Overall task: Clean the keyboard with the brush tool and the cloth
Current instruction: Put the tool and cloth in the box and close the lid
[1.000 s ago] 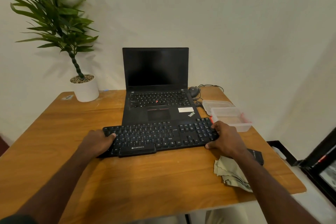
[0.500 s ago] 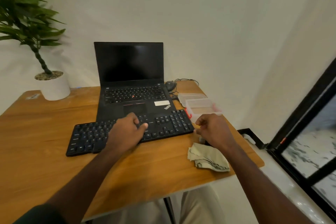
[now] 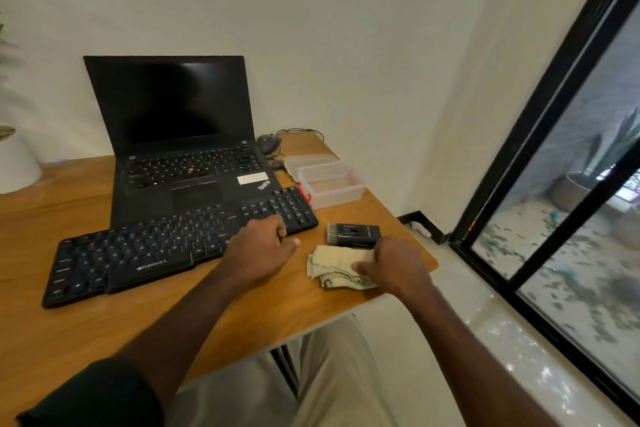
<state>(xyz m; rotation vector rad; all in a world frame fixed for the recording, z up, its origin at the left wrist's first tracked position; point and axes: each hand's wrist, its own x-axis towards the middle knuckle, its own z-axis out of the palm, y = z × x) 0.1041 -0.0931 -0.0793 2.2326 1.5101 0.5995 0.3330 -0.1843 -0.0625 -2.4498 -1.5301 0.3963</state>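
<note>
The black keyboard lies slanted on the wooden table in front of the laptop. My left hand rests on its right front part with fingers loosely curled, holding nothing. Right of the keyboard lies a crumpled pale green cloth. My right hand covers the cloth's right end, thumb on top and fingers curled down over its far edge. The black brush tool lies flat just behind the cloth, touching my right fingers' far side.
An open black laptop stands behind the keyboard. Two clear plastic boxes and a mouse sit at the back right. A white plant pot is far left. The table edge is close to my right hand, by a glass door.
The view has swung right. My left hand slid along the keyboard to its right end. My right hand came back from the brush tool onto the cloth, uncovering the tool.
</note>
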